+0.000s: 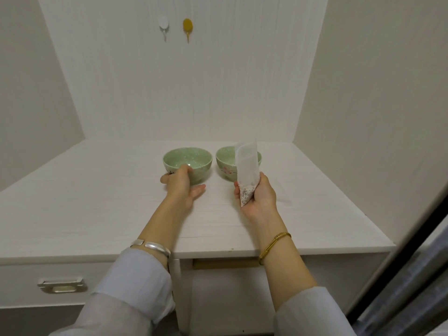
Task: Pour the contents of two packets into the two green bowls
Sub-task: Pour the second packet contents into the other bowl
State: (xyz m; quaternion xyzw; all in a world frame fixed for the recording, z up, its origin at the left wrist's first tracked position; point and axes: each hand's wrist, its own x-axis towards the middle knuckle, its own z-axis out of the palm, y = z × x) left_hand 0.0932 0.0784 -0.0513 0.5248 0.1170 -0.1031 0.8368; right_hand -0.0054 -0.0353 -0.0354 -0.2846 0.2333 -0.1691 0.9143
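Head view shows two green bowls side by side toward the far middle of the white counter (97, 214): the left bowl (191, 163) and the right bowl (224, 163), close but apart. Left hand (181, 187) cups the near side of the left bowl, its grip curled round the wall. Right hand (259, 197) pinches a translucent packet (247, 170) by its filled lower end, upright, just before the right bowl.
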